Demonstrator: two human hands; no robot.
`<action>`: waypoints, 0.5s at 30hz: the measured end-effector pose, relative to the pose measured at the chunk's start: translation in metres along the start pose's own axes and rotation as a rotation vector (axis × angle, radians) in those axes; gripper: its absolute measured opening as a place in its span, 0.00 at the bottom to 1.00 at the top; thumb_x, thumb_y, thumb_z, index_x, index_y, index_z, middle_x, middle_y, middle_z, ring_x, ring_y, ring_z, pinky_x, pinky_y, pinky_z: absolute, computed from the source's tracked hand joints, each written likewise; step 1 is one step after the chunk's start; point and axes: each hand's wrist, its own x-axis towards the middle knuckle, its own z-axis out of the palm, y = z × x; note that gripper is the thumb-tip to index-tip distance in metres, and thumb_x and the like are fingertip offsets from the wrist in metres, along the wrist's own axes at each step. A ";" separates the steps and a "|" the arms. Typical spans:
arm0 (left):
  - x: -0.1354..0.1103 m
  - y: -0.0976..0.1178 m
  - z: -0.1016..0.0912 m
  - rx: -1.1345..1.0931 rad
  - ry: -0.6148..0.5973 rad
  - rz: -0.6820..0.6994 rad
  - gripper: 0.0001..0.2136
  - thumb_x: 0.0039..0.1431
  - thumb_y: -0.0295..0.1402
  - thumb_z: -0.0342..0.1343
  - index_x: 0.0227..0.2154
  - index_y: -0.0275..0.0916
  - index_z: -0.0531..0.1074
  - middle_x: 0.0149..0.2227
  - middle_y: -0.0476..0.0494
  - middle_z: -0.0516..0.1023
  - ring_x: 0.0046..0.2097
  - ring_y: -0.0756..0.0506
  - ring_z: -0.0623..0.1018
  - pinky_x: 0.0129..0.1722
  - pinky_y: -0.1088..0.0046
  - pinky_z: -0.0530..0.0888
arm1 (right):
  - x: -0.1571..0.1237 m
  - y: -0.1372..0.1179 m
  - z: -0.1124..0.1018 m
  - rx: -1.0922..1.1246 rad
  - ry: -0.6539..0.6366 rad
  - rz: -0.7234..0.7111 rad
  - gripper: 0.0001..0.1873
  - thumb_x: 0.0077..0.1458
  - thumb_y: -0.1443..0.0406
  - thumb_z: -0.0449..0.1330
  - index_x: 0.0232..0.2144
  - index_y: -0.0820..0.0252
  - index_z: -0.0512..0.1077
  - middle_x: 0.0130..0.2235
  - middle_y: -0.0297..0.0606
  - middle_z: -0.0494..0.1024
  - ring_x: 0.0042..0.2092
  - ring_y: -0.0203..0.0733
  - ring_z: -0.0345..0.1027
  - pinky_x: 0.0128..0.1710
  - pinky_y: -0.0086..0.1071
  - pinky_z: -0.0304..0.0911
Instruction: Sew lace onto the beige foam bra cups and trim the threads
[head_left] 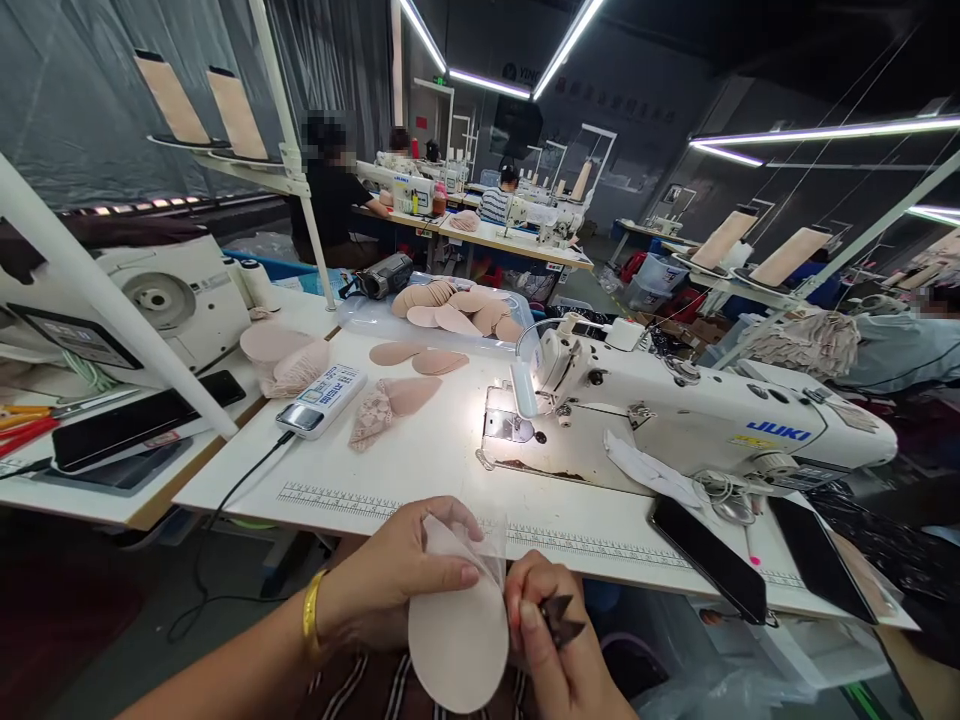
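Near edge of the surface (420, 462): left hand (401, 568), fingers grasping a pale rounded fabric piece (457, 655); right hand (541, 635), fingers wrapped around dark-bladed snips (555, 610).

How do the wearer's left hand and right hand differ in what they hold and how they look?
The left hand pinches a pale rounded piece between thumb and fingers; the right hand grips dark snips. A gold bracelet circles the left wrist; none shows on the right hand. Both are bare and in front of the table's near edge.
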 end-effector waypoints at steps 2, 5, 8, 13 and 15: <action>-0.003 0.013 -0.007 0.174 0.007 -0.002 0.19 0.46 0.39 0.75 0.38 0.40 0.74 0.32 0.48 0.82 0.32 0.46 0.78 0.31 0.74 0.72 | 0.000 0.003 -0.007 -0.207 -0.135 -0.082 0.08 0.71 0.71 0.45 0.43 0.51 0.59 0.40 0.37 0.65 0.37 0.42 0.62 0.37 0.34 0.63; -0.004 0.023 -0.013 0.354 0.032 0.025 0.17 0.47 0.38 0.73 0.37 0.39 0.75 0.34 0.48 0.81 0.34 0.46 0.77 0.31 0.74 0.70 | 0.003 0.011 -0.015 -0.384 -0.209 -0.230 0.14 0.63 0.77 0.46 0.44 0.53 0.56 0.39 0.37 0.63 0.37 0.42 0.59 0.35 0.33 0.61; -0.004 0.022 -0.013 0.391 0.110 0.051 0.16 0.49 0.39 0.71 0.37 0.39 0.74 0.32 0.49 0.80 0.33 0.47 0.75 0.31 0.75 0.70 | 0.006 0.012 -0.022 -0.441 -0.229 -0.221 0.15 0.61 0.78 0.46 0.43 0.53 0.56 0.39 0.37 0.63 0.37 0.42 0.58 0.35 0.33 0.61; -0.002 0.015 -0.008 0.355 0.074 0.060 0.15 0.54 0.41 0.69 0.40 0.39 0.75 0.34 0.48 0.81 0.34 0.46 0.77 0.32 0.73 0.72 | 0.012 0.006 -0.023 -0.367 -0.174 0.025 0.08 0.71 0.71 0.45 0.44 0.52 0.58 0.35 0.31 0.66 0.34 0.39 0.62 0.35 0.31 0.62; -0.002 0.015 -0.005 0.358 0.034 0.074 0.14 0.56 0.41 0.67 0.40 0.39 0.76 0.34 0.48 0.80 0.34 0.46 0.77 0.32 0.73 0.72 | 0.017 0.005 -0.021 -0.371 -0.142 0.042 0.10 0.72 0.70 0.46 0.51 0.52 0.59 0.36 0.32 0.69 0.35 0.40 0.66 0.37 0.32 0.64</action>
